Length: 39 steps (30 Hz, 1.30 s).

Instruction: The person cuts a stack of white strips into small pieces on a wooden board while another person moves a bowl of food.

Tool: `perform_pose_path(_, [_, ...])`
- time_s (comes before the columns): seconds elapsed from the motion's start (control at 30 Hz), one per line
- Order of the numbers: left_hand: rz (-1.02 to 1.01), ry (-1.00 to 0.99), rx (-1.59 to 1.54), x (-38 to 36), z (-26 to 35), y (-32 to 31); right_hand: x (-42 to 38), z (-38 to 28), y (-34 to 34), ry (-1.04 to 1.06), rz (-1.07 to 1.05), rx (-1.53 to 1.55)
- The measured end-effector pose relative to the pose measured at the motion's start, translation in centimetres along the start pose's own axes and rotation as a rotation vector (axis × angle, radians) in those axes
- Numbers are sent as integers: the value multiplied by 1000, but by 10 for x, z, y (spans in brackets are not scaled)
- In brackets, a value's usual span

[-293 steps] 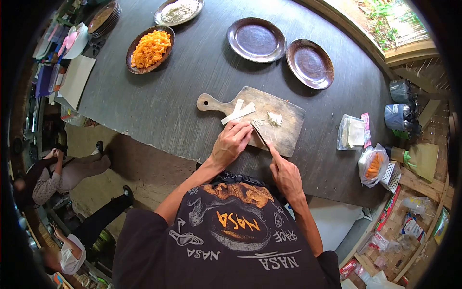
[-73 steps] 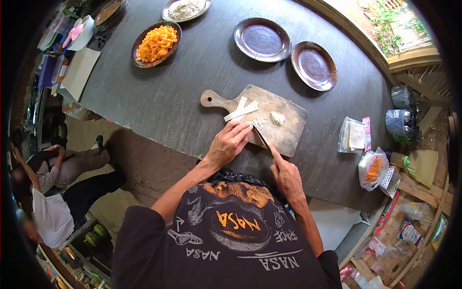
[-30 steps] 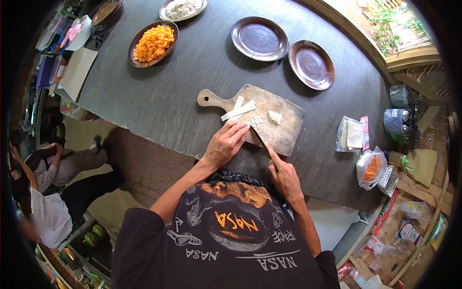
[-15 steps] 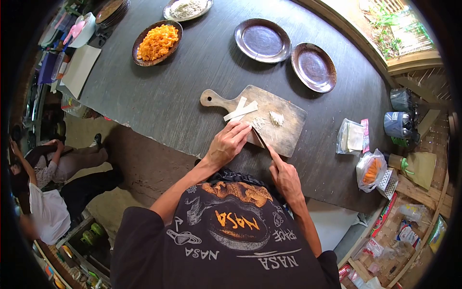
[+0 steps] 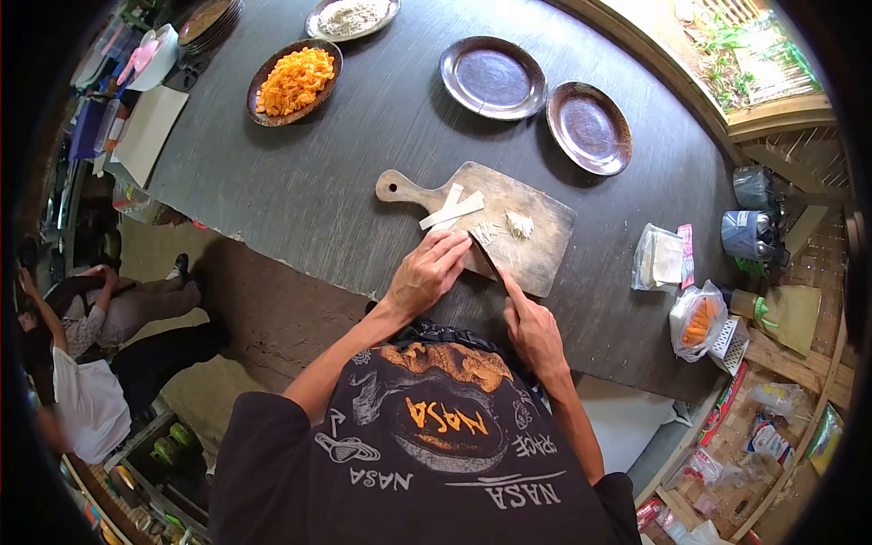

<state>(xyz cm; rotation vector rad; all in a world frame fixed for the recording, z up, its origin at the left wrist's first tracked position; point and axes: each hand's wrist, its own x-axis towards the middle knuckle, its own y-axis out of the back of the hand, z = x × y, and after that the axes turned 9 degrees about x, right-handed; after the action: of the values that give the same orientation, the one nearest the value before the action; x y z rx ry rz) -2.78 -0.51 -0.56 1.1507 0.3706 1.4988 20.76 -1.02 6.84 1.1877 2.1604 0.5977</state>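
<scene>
On the table lies a wooden cutting board [image 5: 536, 259] with its handle toward the left. Pale flat strips [image 5: 463, 208] cross each other near the handle. Beside them are thin cut shreds [image 5: 520, 224], some in a small pile. My left hand [image 5: 427, 272] has its fingers pressed together at the board's near edge, over something mostly hidden under the fingertips. My right hand [image 5: 534, 331] is closed around a knife [image 5: 486, 255], its dark blade beside my left fingertips.
Two empty brown plates [image 5: 493, 78] [image 5: 589, 128] stand beyond the board. A bowl of orange pieces [image 5: 295, 84] and a plate of pale powder [image 5: 352, 16] are farther left. Bagged carrots [image 5: 700, 321] and a plastic packet [image 5: 660, 259] lie right. People [image 5: 91, 400] are at the left.
The knife hand has shifted very slightly left and down, with the blade still beside my left fingertips. The whole view has moved slightly; the strips and shreds look much the same.
</scene>
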Motion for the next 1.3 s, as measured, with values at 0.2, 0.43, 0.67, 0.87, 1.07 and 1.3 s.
perform_pose_path(0.2, [-9,21,-11,2,2,3,-2,3,1,-86,116,17])
perform_pose_path(0.43, [-9,11,-59,6,0,1,1,2,-1,-28,131,5])
perform_pose_path(0.67, [-49,20,-98,12,-3,0,2,4,5,-83,180,30])
perform_pose_path(0.87, [-62,-17,-122,32,-3,-11,-2,5,1,-53,177,32])
perform_pose_path(1.07, [-17,-5,-78,22,-1,-5,-8,11,5,-53,139,-14])
perform_pose_path(1.3, [-68,3,-122,30,-1,-10,-3,12,4,-25,156,19])
